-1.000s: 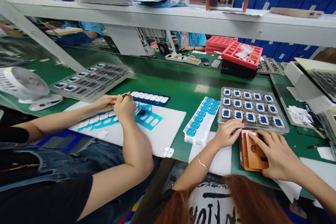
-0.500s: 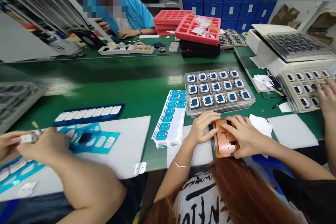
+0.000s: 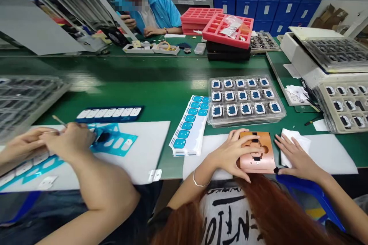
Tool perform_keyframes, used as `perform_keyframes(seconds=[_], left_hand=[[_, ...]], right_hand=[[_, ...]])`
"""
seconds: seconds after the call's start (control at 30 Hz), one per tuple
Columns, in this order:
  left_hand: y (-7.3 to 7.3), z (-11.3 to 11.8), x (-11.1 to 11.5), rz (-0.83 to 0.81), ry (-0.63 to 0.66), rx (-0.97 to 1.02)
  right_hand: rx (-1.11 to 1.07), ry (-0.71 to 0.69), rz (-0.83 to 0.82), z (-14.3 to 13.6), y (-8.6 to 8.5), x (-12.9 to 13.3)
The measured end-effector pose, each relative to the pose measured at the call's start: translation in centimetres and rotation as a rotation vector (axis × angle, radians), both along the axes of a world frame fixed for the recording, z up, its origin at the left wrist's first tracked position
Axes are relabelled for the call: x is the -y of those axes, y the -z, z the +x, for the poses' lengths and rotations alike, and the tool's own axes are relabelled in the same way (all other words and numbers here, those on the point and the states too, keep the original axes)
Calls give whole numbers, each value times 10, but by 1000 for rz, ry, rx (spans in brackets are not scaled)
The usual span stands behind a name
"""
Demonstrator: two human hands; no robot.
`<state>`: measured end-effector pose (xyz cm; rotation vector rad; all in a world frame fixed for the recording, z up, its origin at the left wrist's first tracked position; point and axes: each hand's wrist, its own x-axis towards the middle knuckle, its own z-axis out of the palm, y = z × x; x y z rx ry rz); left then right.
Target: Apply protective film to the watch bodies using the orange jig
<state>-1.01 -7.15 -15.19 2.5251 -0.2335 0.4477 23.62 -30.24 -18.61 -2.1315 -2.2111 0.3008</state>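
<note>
Clasping with left hand [image 3: 230, 153] a smooth, coppery, rectangular block [image 3: 263, 164] near the green bench's [image 3: 155, 86] front edge; splaying right hand [image 3: 300, 159] over crumpled white tissue [image 3: 304, 143] just beside it. Beyond, clear moulded plastic tray [image 3: 247, 121].

- Looks like small-parts assy wkshop
- Has long green bench [image 3: 143, 88] w/ person in blue [image 3: 165, 13] across, another person [image 3: 106, 203] at L
- Holds clear tray [image 3: 247, 122] of identical parts, plus pink compartment trays [image 3: 227, 41]
- Backed by blue boxes [image 3: 273, 12] w/ white labels
</note>
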Motion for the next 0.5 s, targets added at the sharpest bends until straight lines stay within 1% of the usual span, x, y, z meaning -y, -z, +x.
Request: perform_keyframes(seconds=[0.03, 0.1, 0.17, 0.2, 0.27, 0.33, 0.37, 0.43, 0.5], left_hand=[[0, 0, 2, 6, -17, 10], [2, 1, 4, 10, -62, 46], [4, 1, 5, 12, -92, 89], [6, 2, 5, 14, -103, 105], [9, 4, 4, 21, -131, 125], [11, 5, 3, 22, -160, 139], [12, 6, 2, 20, -172, 146], [12, 7, 0, 13, -183, 154], [11, 7, -1, 14, -181, 146]], right_hand=[[2, -30, -5, 2, -2, 2], [-20, -99, -42, 7, -12, 5], [-55, -138, -73, 11, -29, 4], [-74, -128, -61, 12, -38, 1], [-117, -74, 51, 13, -56, -8], [-172, -55, 257, 9, -72, -25], [-204, -86, 364, 5, -79, -34], [-267, -211, 524, -6, -89, -56], [-295, -341, 603, -18, -98, -78]])
